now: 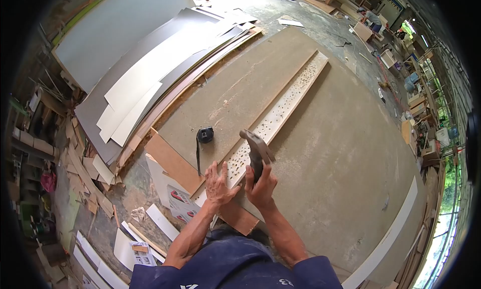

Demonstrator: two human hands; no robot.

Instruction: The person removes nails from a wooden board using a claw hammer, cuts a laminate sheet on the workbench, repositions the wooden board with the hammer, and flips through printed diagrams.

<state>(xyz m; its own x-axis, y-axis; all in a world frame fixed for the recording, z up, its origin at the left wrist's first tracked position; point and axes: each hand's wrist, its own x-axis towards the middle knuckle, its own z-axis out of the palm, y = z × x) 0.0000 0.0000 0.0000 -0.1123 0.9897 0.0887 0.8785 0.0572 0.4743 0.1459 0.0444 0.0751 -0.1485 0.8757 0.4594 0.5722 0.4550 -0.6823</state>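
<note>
A long white channel-shaped piece point(273, 119), speckled with dark and tan bits, runs diagonally over the large grey-brown work surface point(330, 164). My left hand point(219, 187) lies on its near end with the fingers spread. My right hand point(261, 185) is wrapped round the handle of a claw hammer point(257, 151), held up just over the channel's right side. Left of the channel sits a black tape measure point(205, 134) with its strap trailing toward me. A brown board point(173, 161) lies beside my left hand, and another brown piece point(239, 218) is under my wrists.
Stacked white and grey sheets point(145, 88) lie to the left. Offcuts point(82, 174) and white strips point(163, 222) cover the floor at lower left. A white strip point(388, 239) runs along the right edge. A person point(371, 19) bends over far at the back right.
</note>
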